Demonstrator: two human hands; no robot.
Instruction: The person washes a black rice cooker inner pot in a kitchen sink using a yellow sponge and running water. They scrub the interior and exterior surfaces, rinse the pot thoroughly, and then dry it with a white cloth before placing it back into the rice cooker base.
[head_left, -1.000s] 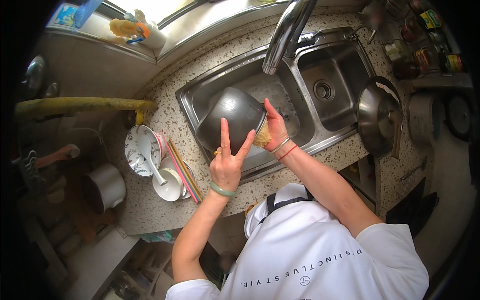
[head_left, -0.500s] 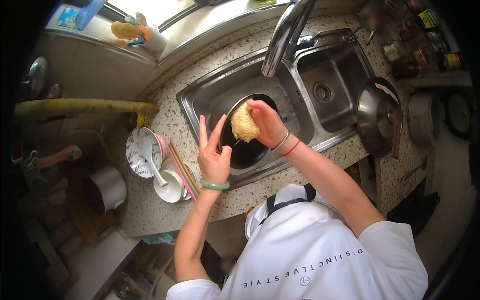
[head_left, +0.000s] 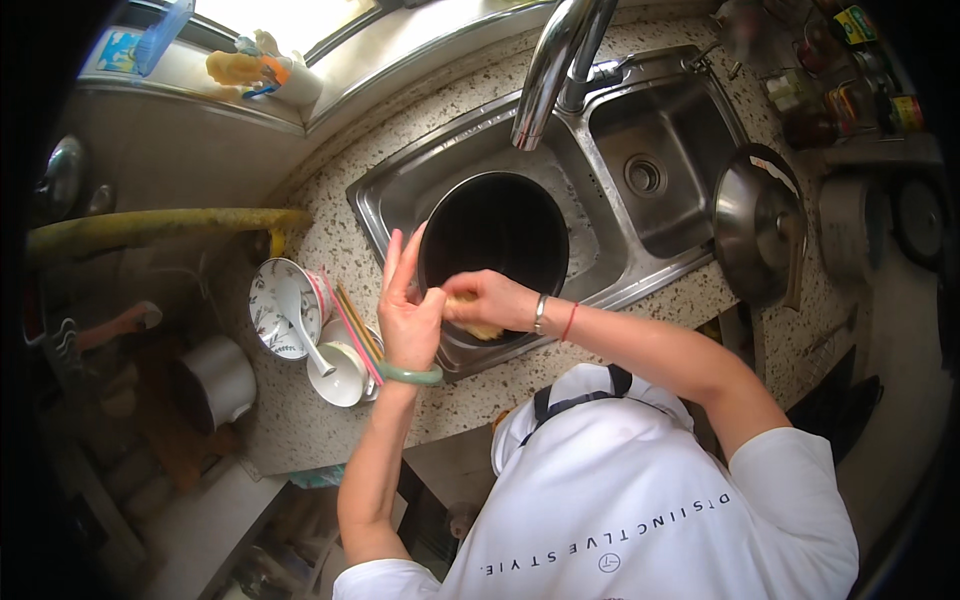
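Note:
A dark-lined pot [head_left: 510, 192] is tilted in the left basin of the steel sink [head_left: 392, 196], its mouth facing up. My left hand [head_left: 408, 322], with a green bangle at the wrist, steadies the pot at its near left rim; two fingers stretch up along the outside. My right hand [head_left: 498, 302] is closed round a pale yellow, fibrous loofah sponge [head_left: 484, 330] and presses it at the pot's near rim, close to my left thumb. The fingers partly cover the sponge.
Left of the sink stand a patterned bowl [head_left: 275, 335] with a white spoon [head_left: 296, 315], a white cup [head_left: 342, 385] and several coloured chopsticks [head_left: 356, 322]. The faucet [head_left: 545, 85] hangs over the sink. A steel lid [head_left: 752, 228] leans at the right basin's edge.
My right hand has brought the sponge from over the pot's mouth down to its near left rim. The pot's mouth now shows more fully. My left hand has shifted slightly left and down.

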